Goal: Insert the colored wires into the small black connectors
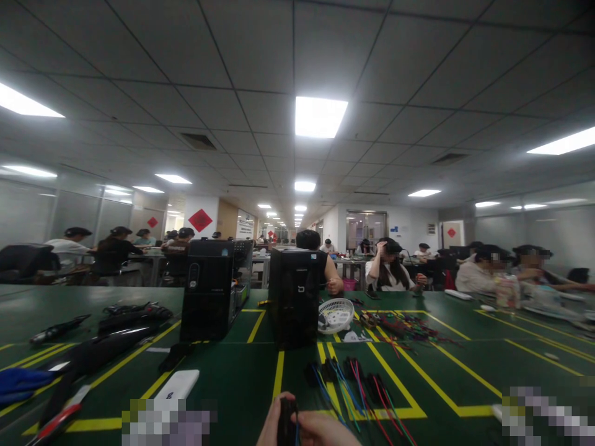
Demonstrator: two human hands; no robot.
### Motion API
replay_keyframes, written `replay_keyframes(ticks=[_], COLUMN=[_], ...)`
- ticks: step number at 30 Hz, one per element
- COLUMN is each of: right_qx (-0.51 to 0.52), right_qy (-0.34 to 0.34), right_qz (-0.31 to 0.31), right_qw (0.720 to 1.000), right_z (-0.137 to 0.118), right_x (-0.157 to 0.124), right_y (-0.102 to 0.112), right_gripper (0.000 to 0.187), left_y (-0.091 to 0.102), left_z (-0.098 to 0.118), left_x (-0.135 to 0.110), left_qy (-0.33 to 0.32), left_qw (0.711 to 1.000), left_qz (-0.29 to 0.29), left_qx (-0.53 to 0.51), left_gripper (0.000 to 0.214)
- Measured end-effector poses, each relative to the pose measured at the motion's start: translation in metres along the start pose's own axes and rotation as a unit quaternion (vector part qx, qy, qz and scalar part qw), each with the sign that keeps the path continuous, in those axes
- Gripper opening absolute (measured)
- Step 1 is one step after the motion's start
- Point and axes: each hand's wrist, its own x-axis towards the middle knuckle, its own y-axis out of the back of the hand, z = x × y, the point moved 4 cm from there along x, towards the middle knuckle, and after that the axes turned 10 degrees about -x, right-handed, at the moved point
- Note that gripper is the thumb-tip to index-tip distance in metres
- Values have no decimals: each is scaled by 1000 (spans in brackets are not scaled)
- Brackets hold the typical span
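At the bottom centre, my left hand is closed around a small black part, its exact kind unclear. My right hand meets it from the other side, fingers pinched at the part's edge, where a bit of blue wire shows. The lower halves of both hands fall outside the picture. Just beyond them lie several similar black pieces with blue, red and green wires trailing toward me. A heap of loose coloured wires is farther back on the right.
Two black computer towers stand upright on the green table. Beside the right one is a white basket. Leftward are black cable bundles, a red-handled cutter, a blue glove and a white box. People sit beyond.
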Motion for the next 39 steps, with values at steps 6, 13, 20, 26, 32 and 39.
replay_keyframes(ticks=[6,13,20,26,32,39], right_qx=[74,108,50,-44,-59,27], right_qy=[5,2,6,17,26,-2], right_qz=[18,9,20,53,97,113], right_qw=[997,994,999,997,993,993], right_z=[-3,-4,-5,0,1,-5], right_x=[-3,-3,-2,5,7,-2], right_y=[-11,-19,-14,0,6,-16], right_gripper=[21,21,23,24,26,25], left_y=[-2,2,2,8,5,5], left_z=[6,13,17,14,16,14], left_x=[-2,-5,-5,-1,-3,-5], left_qy=[-33,-85,-119,-68,-159,-175], left_qw=[999,995,989,991,975,973], left_qz=[-20,16,1,48,56,36], left_qx=[19,52,88,107,146,145], left_gripper=[41,28,29,23,17,29])
